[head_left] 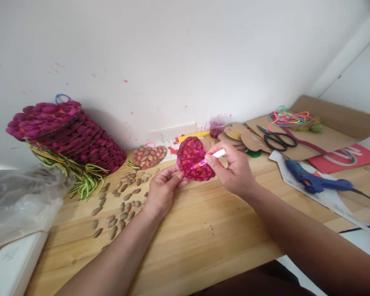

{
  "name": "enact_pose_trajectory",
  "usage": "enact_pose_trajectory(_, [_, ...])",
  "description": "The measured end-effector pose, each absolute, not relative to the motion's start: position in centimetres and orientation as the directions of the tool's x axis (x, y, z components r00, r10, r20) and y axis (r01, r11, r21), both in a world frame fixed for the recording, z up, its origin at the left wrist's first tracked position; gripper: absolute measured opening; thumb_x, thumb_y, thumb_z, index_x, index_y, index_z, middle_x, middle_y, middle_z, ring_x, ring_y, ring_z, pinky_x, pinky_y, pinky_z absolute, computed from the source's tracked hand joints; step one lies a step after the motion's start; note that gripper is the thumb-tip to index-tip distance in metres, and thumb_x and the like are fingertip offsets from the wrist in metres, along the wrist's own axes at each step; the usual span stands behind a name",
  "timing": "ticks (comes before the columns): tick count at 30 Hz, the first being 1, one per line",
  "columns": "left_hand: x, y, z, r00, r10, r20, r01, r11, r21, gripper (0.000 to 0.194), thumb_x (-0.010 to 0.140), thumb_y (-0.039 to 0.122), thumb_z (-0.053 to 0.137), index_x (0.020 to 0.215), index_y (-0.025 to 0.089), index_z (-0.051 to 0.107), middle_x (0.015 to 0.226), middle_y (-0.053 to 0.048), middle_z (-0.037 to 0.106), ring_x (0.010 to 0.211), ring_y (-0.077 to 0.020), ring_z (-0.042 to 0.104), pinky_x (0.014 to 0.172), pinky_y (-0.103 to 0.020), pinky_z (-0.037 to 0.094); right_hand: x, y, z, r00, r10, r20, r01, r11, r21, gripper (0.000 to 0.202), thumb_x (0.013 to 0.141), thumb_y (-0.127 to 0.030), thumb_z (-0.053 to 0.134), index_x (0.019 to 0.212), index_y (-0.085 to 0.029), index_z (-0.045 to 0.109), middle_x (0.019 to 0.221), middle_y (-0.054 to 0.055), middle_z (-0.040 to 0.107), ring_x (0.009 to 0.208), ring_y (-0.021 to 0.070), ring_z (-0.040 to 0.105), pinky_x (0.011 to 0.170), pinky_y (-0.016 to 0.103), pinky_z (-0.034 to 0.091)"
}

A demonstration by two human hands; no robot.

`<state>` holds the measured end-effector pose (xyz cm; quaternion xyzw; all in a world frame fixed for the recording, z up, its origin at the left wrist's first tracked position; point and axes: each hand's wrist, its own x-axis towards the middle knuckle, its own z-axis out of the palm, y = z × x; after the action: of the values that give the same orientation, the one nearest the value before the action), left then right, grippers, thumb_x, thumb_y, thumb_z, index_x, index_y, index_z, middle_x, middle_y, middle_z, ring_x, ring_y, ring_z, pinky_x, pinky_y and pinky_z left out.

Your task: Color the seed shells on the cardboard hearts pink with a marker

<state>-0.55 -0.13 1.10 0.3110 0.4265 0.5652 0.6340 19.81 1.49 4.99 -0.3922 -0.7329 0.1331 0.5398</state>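
The left hand (164,187) grips a magenta peanut-covered disc (191,158) by its lower edge above the wooden surface (212,250); the right hand (236,170) pinches a white-handled brush (219,153) against it. Loose unshelled peanuts (122,224) crowd the left forearm, near a stack of purple peanut discs (89,133) and a plastic bag (21,197). Behind sits a dye cup (216,131); rightward lie cardboard discs (253,142), black-handled scissors (288,142) and a blue glue gun (319,183).
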Motion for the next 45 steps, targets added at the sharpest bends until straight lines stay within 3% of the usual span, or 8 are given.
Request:
enact_pose_trajectory(3, [-0.5,-0.1,1.1,-0.020,0.976,-0.219,-0.483,0.182,0.857,0.048,0.050,0.028,0.103,0.092,0.014,0.082,0.084,-0.004,0.081,0.072,-0.0116,0.073,0.071,-0.020,0.062,20.3,2.1,4.6,-0.064,0.721,0.690,0.428,0.644,-0.634,0.010,0.098,-0.034,0.065,0.094,-0.025,0.063,0.086,0.000,0.068,0.080,0.0167,0.063,0.075,0.033,0.049])
enact_pose_trajectory(9, [-0.4,-0.1,1.3,-0.020,0.970,-0.244,-0.521,0.198,0.830,0.048,0.048,0.024,0.104,0.088,0.013,0.080,0.076,-0.003,0.079,0.065,-0.0109,0.072,0.067,-0.019,0.063,22.8,5.1,6.5,0.167,0.772,0.614,0.320,0.547,-0.774,0.024,0.095,-0.046,0.066,0.089,-0.024,0.060,0.069,-0.005,0.058,0.060,0.0124,0.053,0.060,0.028,0.042])
enact_pose_trajectory(13, [-0.3,-0.1,1.2,-0.018,0.971,-0.238,-0.518,0.194,0.833,0.044,0.052,0.021,0.101,0.090,0.012,0.080,0.075,-0.003,0.079,0.066,-0.0120,0.073,0.066,-0.020,0.063,24.7,8.8,10.2,0.230,0.677,0.699,0.638,0.438,-0.634,0.018,0.090,-0.040,0.067,0.084,-0.024,0.063,0.074,-0.002,0.063,0.068,0.0160,0.055,0.069,0.032,0.043])
enact_pose_trajectory(16, [-0.3,-0.1,1.1,-0.014,0.973,-0.231,-0.518,0.191,0.834,0.042,0.054,0.020,0.100,0.090,0.012,0.079,0.076,-0.004,0.079,0.067,-0.0126,0.073,0.067,-0.020,0.063,25.2,12.0,11.8,0.223,0.753,0.619,0.816,0.203,-0.541,0.018,0.088,-0.037,0.067,0.078,-0.023,0.064,0.078,0.003,0.067,0.080,0.0218,0.059,0.078,0.037,0.045])
enact_pose_trajectory(19, [-0.3,-0.1,1.0,-0.007,0.974,-0.224,-0.513,0.189,0.837,0.041,0.057,0.020,0.100,0.091,0.012,0.079,0.078,-0.005,0.080,0.068,-0.0130,0.074,0.068,-0.021,0.063,24.8,14.8,11.1,0.238,0.844,0.480,0.899,-0.005,-0.437,0.019,0.089,-0.040,0.066,0.080,-0.023,0.067,0.093,0.009,0.071,0.098,0.0281,0.059,0.086,0.040,0.046])
enact_pose_trajectory(22, [-0.3,-0.1,1.1,-0.001,0.975,-0.222,-0.509,0.191,0.840,0.039,0.058,0.020,0.099,0.091,0.012,0.079,0.079,-0.005,0.080,0.068,-0.0133,0.074,0.068,-0.021,0.063,24.4,16.5,9.4,0.269,0.875,0.403,0.910,-0.093,-0.405,0.021,0.089,-0.043,0.065,0.085,-0.023,0.071,0.102,0.011,0.072,0.109,0.0329,0.056,0.089,0.044,0.047])
enact_pose_trajectory(30, [-0.3,-0.1,1.2,-0.001,0.969,-0.245,-0.529,0.207,0.823,0.044,0.053,0.020,0.101,0.091,0.012,0.080,0.078,-0.005,0.080,0.067,-0.0129,0.074,0.066,-0.020,0.063,24.5,17.7,7.8,0.284,0.894,0.348,0.912,-0.139,-0.386,0.024,0.090,-0.044,0.065,0.090,-0.023,0.074,0.113,0.014,0.070,0.122,0.0388,0.052,0.094,0.051,0.047])
enact_pose_trajectory(45, [-0.4,0.0,1.0,0.001,0.970,-0.242,-0.515,0.207,0.832,0.039,0.057,0.018,0.099,0.090,0.012,0.080,0.079,-0.006,0.080,0.068,-0.0133,0.074,0.068,-0.021,0.063,24.5,17.1,8.3,0.258,0.898,0.356,0.918,-0.114,-0.379,0.024,0.092,-0.044,0.063,0.094,-0.023,0.074,0.114,0.014,0.070,0.123,0.0383,0.051,0.094,0.051,0.046])
